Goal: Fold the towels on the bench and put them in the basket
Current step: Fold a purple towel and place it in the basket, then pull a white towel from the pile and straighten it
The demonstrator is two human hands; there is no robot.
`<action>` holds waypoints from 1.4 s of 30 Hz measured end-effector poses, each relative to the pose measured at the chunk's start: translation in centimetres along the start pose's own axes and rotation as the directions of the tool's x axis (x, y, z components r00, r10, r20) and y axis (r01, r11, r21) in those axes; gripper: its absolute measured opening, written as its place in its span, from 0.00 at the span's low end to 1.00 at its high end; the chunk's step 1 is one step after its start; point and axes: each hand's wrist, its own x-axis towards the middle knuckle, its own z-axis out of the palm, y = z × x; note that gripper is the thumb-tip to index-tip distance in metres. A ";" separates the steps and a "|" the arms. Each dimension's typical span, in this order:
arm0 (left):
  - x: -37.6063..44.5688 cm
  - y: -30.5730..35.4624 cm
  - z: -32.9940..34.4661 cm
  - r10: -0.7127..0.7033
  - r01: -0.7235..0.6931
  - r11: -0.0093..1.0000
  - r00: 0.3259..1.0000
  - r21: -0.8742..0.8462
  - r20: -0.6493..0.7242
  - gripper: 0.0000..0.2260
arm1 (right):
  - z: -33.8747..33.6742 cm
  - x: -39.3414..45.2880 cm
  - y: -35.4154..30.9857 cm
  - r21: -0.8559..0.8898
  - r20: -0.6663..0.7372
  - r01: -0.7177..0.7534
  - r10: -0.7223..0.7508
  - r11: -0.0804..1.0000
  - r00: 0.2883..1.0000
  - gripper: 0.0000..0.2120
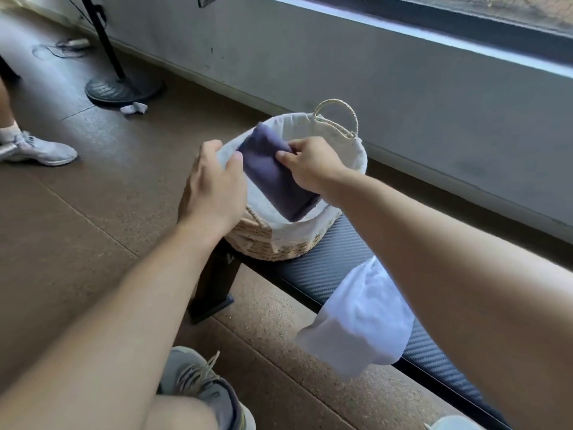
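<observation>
Head view: a person bends over a woven basket (273, 243) lined with pale cloth, which stands at the far end of a black, ribbed bench (338, 259). The right hand (310, 164) pinches the upper edge of a folded dark blue towel (273, 175) between thumb and fingers and holds it tilted inside the basket's mouth, its lower end against the lining near the front rim. The left hand (214, 181) curls over the basket's left rim, thumb inside against the lining and just beside the blue towel. A rope handle (338, 119) rises from the basket's far rim.

Nearer the camera, a white towel (362, 318) lies unfolded on the bench and hangs over its front edge toward the brown floor (77, 228); the right forearm crosses above it. The person's own grey shoe (198, 386) shows at the bottom of the frame. On the floor at left stand another person's white shoe (40, 148) and the round black base of a stand (124, 88).
</observation>
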 end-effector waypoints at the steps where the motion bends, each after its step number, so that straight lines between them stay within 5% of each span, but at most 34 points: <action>1: 0.1 -0.1 0.0 -0.007 0.006 1.000 1.000 -0.015 -0.008 0.21 | 0.6 0.3 0.0 -0.071 0.098 -0.032 0.039 0.997 0.994 0.13; 4: 0.4 -0.5 0.1 -0.045 0.044 0.999 0.999 -0.029 -0.017 0.21 | 1.9 0.3 -0.5 -0.351 0.354 0.001 0.131 0.936 0.926 0.16; 8: 0.5 -0.6 0.0 -0.041 0.041 0.999 0.999 -0.006 -0.021 0.22 | 2.0 0.4 -1.5 -0.582 0.402 0.098 0.180 0.807 0.898 0.19; 14: 0.2 -0.1 0.1 -0.037 0.038 0.999 0.999 0.025 -0.039 0.24 | 0.4 0.5 -2.8 -0.435 0.178 0.156 -0.085 0.887 0.980 0.14; 18: -0.4 0.2 0.1 0.014 -0.009 0.998 0.997 0.065 -0.076 0.24 | 0.9 -0.9 -3.1 -0.574 0.520 0.338 0.013 0.746 0.854 0.15; 20: -0.6 0.3 0.1 0.045 -0.035 0.995 0.994 0.097 -0.100 0.24 | 1.3 -1.0 -2.4 -0.578 0.563 0.341 0.060 0.742 0.824 0.22; 22: -0.6 0.3 0.1 0.086 -0.070 0.990 0.988 0.120 -0.132 0.23 | 0.7 -1.3 -2.5 -0.550 0.577 0.379 0.010 0.744 0.817 0.17; 25: -0.9 0.7 0.3 0.187 -0.166 0.979 0.964 0.120 -0.191 0.22 | -1.5 -1.1 -2.0 -0.490 0.432 0.324 -0.097 0.809 0.897 0.26; 28: -2.2 1.9 0.8 0.310 -0.308 0.950 0.924 0.044 -0.222 0.22 | -5.6 -3.2 -0.7 -0.393 0.035 0.258 -0.266 0.883 0.963 0.16; 30: -3.5 2.9 1.4 0.459 -0.470 0.882 0.850 0.021 -0.260 0.20 | -8.3 -6.1 1.4 -0.313 -0.137 0.220 -0.273 0.924 0.952 0.12; 33: -5.8 4.6 2.9 0.648 -0.686 0.727 0.699 -0.027 -0.302 0.12 | -11.1 -11.4 4.9 -0.284 -0.165 0.104 -0.155 0.953 0.974 0.08; 35: -7.6 5.6 4.2 0.674 -0.708 0.686 0.706 -0.167 -0.219 0.06 | -12.0 -14.4 7.3 -0.273 -0.126 -0.001 -0.035 0.962 0.991 0.07; 38: -9.7 5.6 6.5 0.575 -0.538 0.818 0.776 -0.205 0.259 0.04 | -12.1 -17.2 10.7 -0.241 -0.153 -0.098 0.061 0.965 0.986 0.05; 40: -10.3 4.3 8.2 0.478 -0.563 0.826 0.679 -0.022 0.557 0.10 | -12.2 -17.9 13.1 -0.217 -0.204 -0.159 0.115 0.963 0.972 0.06; 42: -10.8 3.0 9.2 0.386 -0.636 0.763 0.593 0.117 0.707 0.15 | -12.1 -18.2 15.5 -0.248 -0.205 -0.227 0.178 0.942 0.962 0.09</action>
